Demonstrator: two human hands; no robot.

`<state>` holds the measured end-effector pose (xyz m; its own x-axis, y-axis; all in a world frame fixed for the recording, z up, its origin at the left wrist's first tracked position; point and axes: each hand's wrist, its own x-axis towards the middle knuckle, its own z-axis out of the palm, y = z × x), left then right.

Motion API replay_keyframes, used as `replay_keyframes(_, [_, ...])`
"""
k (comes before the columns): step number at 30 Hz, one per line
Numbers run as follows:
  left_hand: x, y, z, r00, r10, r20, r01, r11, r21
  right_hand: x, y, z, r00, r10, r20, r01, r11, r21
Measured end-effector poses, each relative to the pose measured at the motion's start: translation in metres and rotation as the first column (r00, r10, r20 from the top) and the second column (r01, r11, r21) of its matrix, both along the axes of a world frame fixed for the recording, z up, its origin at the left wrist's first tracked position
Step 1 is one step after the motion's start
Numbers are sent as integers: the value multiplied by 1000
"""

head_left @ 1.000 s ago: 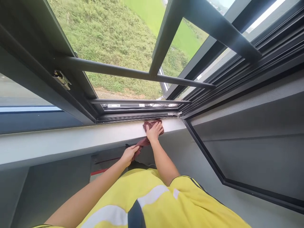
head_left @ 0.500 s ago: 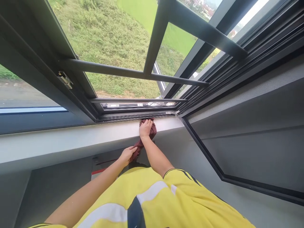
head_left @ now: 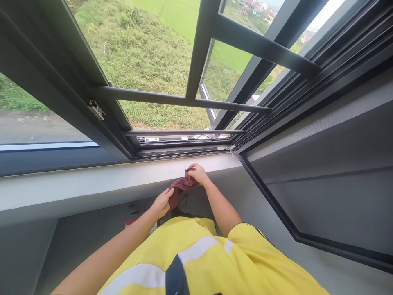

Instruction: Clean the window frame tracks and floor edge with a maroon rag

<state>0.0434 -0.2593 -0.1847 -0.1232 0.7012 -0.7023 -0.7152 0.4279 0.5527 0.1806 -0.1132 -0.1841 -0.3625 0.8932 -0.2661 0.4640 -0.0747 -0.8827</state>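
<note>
Now both hands, left [head_left: 162, 201] and right [head_left: 198, 174], each grip closed on the maroon cloth [head_left: 179, 186] bunched between them.

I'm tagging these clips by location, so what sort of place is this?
Probably a room indoors at an open window: a dark metal window frame, a pale sill, grassy slope outside. Both hands hold a maroon cloth.

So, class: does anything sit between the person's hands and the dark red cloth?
Nothing visible does. The left hand grips the lower end of the cloth and the right hand pinches its upper end at the sill edge.
</note>
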Motion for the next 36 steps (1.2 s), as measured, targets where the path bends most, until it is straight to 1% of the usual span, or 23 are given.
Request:
replay_keyframes(1, [2,-1,6,1000,-10,19,9,999,47,12,-3,4,998,35,-57,-44,987,-157])
replay_keyframes(3, [9,-3,21,997,-66,36,60,987,150,34,-12,9,980,59,-190,-134,901,-413])
replay_keyframes(4, [15,-3,30,993,-107,43,97,974,203,42,-18,9,967,42,-251,-163,857,-488])
replay_keyframes(5, [21,-2,38,987,-156,49,139,957,253,48,-24,8,954,12,-301,-175,834,-523])
replay_keyframes(6, [28,-1,46,977,-205,51,182,938,295,52,-32,6,940,-15,-341,-176,835,-521])
replay_keyframes(9, [49,7,63,947,-321,32,290,890,351,56,-57,-4,897,-45,-440,-163,891,-424])
replay_keyframes(11, [60,13,69,923,-384,2,358,861,361,57,-72,-9,876,-74,-477,-158,890,-428])
replay_keyframes(13, [66,18,71,886,-456,-83,454,818,354,63,-81,-11,873,-153,-463,-100,873,-478])
replay_keyframes(14, [67,21,71,863,-486,-139,502,793,344,69,-82,-9,872,-207,-443,-41,872,-488])
replay_keyframes(16, [66,25,72,835,-498,-233,550,763,340,85,-73,1,846,-325,-423,129,894,-429])
replay_keyframes(18, [59,28,73,837,-474,-274,546,759,354,103,-52,17,792,-419,-444,321,905,-280])
replay_keyframes(19, [54,29,72,838,-466,-284,543,764,350,112,-37,25,777,-443,-447,410,895,-176])
replay_keyframes(21, [45,29,66,822,-486,-297,561,778,281,122,-4,37,798,-477,-368,542,836,90])
replay_keyframes(22, [40,27,62,808,-507,-300,576,787,222,123,12,39,829,-494,-261,550,802,231])
replay_keyframes(23, [35,24,56,797,-527,-295,585,795,159,120,26,38,853,-510,-112,515,785,345])
replay_keyframes(24, [30,20,49,790,-544,-284,588,803,97,115,37,35,851,-521,64,451,789,418])
replay_keyframes(25, [25,15,41,787,-554,-273,584,811,38,107,47,29,822,-516,242,377,811,447])
replay_keyframes(26, [20,9,33,788,-557,-263,574,818,-13,99,54,23,773,-496,395,313,840,443])
replay_keyframes(28, [9,-6,17,806,-543,-235,537,838,-94,81,63,10,665,-469,581,254,874,414])
replay_keyframes(30, [-3,-22,4,841,-502,-202,479,864,-154,67,70,4,594,-477,648,255,875,411])
replay_keyframes(32, [-14,-36,-4,871,-458,-179,425,884,-196,54,75,4,561,-478,675,276,877,392])
replay_keyframes(34, [-23,-45,-6,888,-425,-175,383,895,-226,36,74,8,574,-440,691,259,898,356])
replay_keyframes(36, [-31,-49,-3,902,-390,-186,339,906,-252,9,64,14,623,-370,689,176,925,338])
